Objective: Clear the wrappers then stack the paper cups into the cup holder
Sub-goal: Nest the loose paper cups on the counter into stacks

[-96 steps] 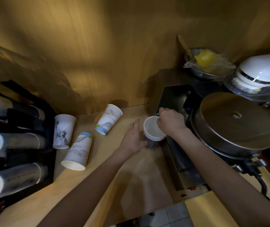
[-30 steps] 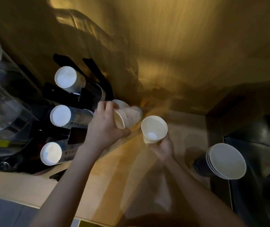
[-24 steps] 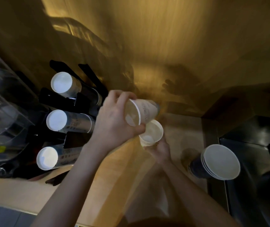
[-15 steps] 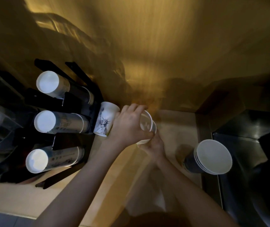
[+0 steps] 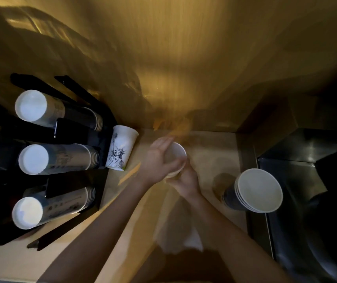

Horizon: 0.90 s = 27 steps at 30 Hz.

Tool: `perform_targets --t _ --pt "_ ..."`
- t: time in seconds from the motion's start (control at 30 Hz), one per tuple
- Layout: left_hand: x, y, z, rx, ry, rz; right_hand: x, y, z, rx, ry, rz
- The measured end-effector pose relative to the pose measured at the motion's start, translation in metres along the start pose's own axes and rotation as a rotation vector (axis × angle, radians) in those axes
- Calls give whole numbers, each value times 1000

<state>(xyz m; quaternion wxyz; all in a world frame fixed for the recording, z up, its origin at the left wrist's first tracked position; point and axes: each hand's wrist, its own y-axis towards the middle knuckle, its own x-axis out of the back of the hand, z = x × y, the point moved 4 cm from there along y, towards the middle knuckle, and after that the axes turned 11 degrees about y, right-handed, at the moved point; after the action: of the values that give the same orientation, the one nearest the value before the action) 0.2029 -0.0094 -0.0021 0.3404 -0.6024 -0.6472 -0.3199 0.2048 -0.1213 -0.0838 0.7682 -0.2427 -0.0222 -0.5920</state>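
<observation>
My right hand (image 5: 185, 179) grips nested white paper cups (image 5: 176, 153) from below, above the wooden counter. My left hand (image 5: 158, 158) rests on their left side and rim, palm against them, fingers fairly straight. A white cup printed with a statue (image 5: 120, 149) stands upside down on the counter, against the black cup holder (image 5: 71, 129). The holder at the left carries three horizontal stacks of cups: top (image 5: 47, 108), middle (image 5: 49, 159), bottom (image 5: 40, 209). A separate stack of dark cups with white insides (image 5: 253, 190) stands at the right.
A wooden wall (image 5: 173, 68) closes the back of the counter (image 5: 214, 152). A dark metal appliance (image 5: 310, 180) fills the right side. A white paper or cloth (image 5: 175, 240) hangs over the counter's near edge between my arms.
My left hand brought a loose cup over and pushed it into the cup held by my right hand. The two now sit nested, and my left hand has flattened against them.
</observation>
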Motion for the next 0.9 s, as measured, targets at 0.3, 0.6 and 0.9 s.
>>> perform_targets --t 0.3,0.6,0.9 --pt "24 -8 106 644 292 -107 5 -2 4 18 53 -63" --pt "4 -13 127 731 231 49 5 -4 4 33 99 -55" --pt "57 -5 67 557 -522 -279 5 -7 8 50 66 -63"
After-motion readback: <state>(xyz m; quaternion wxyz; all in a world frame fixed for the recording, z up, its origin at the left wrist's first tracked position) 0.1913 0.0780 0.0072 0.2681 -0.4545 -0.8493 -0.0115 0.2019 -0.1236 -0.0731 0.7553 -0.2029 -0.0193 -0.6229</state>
